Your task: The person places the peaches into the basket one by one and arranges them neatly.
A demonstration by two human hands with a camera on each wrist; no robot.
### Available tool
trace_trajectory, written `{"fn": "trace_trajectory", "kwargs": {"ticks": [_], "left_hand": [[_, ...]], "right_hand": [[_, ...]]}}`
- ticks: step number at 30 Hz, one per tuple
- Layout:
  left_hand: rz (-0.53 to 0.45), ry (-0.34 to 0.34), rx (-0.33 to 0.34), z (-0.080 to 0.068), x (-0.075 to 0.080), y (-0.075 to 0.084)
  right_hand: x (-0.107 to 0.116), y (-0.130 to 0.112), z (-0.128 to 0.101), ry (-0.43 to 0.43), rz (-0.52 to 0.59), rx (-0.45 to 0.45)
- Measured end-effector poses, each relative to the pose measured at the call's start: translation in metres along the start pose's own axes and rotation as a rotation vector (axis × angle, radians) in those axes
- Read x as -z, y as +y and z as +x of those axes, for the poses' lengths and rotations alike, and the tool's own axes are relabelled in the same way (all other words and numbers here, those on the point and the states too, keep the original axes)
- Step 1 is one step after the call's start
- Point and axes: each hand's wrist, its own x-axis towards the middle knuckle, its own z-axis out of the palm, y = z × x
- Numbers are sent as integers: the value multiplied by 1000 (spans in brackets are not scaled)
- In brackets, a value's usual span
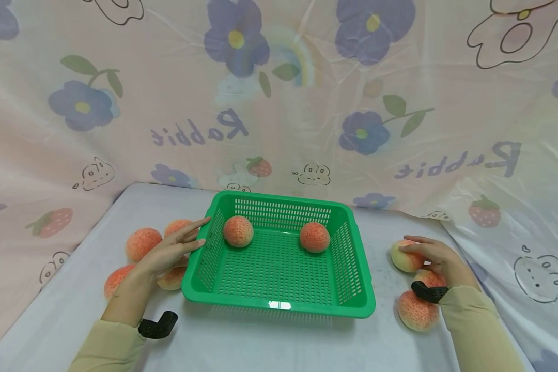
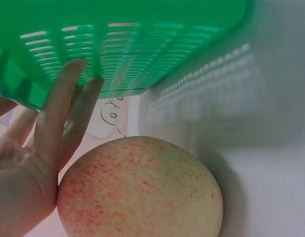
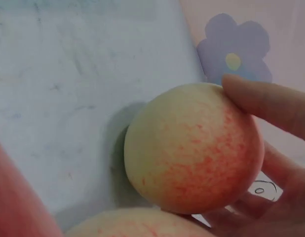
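Note:
A green plastic basket (image 1: 279, 309) with slotted sides stands mid-table with two peaches inside, one (image 1: 238, 231) toward its left wall and one (image 1: 314, 237) toward its right. My left hand (image 1: 169, 253) reaches to the basket's left side, fairly straight fingers touching its outer wall (image 2: 123, 54). Below that hand, in the left wrist view, lies a peach (image 2: 142, 192). On the right, my right hand (image 1: 439, 258) holds a yellow-and-red peach (image 3: 192, 148) between thumb and fingers, low over the table. Two more peaches are under and beside that wrist, one (image 1: 418, 311) nearer me.
Several peaches lie left of the basket around my left forearm, among them one (image 1: 143, 245) at the back and one (image 1: 117, 280) by the forearm. A printed cloth (image 1: 279, 129) hangs behind the white tabletop (image 1: 260, 346). Each wrist wears a black camera mount (image 1: 159, 325).

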Motion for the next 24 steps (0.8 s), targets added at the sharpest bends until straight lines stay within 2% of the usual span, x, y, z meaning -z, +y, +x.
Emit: {"fn": "trace_trajectory", "kwargs": {"ticks": [6, 24], "left_hand": [[7, 4, 7, 1, 0, 1], [-3, -10, -4, 0, 1, 0]], "right_hand": [[-3, -2, -2, 15, 16, 21], [-9, -42, -18, -94, 25, 209]]}}
